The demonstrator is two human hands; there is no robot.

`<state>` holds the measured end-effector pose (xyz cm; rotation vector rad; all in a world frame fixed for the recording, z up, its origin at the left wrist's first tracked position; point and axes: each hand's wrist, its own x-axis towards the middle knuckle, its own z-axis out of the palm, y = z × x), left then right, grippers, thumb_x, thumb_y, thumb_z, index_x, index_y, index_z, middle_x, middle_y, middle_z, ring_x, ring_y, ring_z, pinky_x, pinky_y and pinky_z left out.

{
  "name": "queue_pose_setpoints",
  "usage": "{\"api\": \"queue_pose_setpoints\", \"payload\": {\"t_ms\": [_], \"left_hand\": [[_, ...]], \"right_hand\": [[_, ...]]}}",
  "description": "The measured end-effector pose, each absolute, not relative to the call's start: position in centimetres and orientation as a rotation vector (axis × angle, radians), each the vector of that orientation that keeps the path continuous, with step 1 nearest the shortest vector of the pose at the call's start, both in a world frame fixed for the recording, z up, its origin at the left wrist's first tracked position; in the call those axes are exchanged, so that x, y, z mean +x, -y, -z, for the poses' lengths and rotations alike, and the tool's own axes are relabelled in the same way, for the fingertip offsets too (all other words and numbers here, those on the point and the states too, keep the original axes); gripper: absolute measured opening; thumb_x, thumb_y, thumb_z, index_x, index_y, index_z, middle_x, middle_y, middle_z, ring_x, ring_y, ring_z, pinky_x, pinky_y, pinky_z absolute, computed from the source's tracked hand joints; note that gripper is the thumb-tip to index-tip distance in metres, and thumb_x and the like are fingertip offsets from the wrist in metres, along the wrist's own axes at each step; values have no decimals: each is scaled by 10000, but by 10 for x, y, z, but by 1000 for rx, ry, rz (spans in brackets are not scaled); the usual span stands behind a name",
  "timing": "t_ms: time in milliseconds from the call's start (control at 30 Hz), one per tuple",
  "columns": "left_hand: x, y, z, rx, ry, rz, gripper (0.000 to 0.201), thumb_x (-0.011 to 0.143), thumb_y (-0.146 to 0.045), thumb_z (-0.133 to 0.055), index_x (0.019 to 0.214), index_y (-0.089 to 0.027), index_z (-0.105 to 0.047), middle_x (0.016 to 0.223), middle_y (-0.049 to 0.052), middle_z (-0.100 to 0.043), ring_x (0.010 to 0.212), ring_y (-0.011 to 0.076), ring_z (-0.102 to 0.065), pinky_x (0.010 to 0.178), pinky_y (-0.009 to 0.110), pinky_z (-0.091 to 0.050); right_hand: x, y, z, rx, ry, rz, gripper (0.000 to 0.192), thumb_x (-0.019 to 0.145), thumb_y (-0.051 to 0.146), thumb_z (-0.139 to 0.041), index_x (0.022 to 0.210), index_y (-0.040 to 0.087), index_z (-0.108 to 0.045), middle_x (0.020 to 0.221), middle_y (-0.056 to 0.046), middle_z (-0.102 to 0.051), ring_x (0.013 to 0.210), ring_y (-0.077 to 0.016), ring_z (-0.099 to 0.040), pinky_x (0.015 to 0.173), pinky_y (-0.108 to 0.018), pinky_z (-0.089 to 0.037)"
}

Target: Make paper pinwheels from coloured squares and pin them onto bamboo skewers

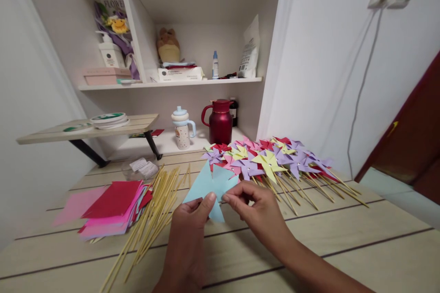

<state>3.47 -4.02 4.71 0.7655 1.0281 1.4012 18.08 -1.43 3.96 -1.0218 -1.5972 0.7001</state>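
Observation:
A light blue paper square (201, 187), cut in from its corners, is held up above the table between my two hands. My left hand (193, 219) pinches its lower left part, thumb on top. On the other side, my right hand (256, 203) is closed, with thumb and forefinger pinched at the paper's right edge near its middle. Whether anything small sits between those fingertips is hidden. Thin wooden sticks (154, 213) lie in a loose bundle to the left of my left hand. Finished paper pinwheels (270, 165) on sticks are piled beyond my right hand.
Coloured paper sheets (112, 201) are stacked at the left, beside a clear container (140, 168) with white packets. A cup (182, 128) and a red jug (220, 122) stand at the back under the shelf (172, 83). A small raised board (89, 129) overhangs the left.

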Motion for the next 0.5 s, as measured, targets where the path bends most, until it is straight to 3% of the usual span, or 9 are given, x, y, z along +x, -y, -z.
{"api": "queue_pose_setpoints", "payload": {"t_ms": [500], "left_hand": [[33,41,-45,817,-1078,-1404,302,643,-362,-813,820,-121,-774,755,63,-731,740,195,-626,770,308,-470]], "right_hand": [[182,15,-43,-1005,1662,-671,165,811,262,-702,666,191,-670,606,20,-600,525,-119,-491,503,-242,-359]]}}
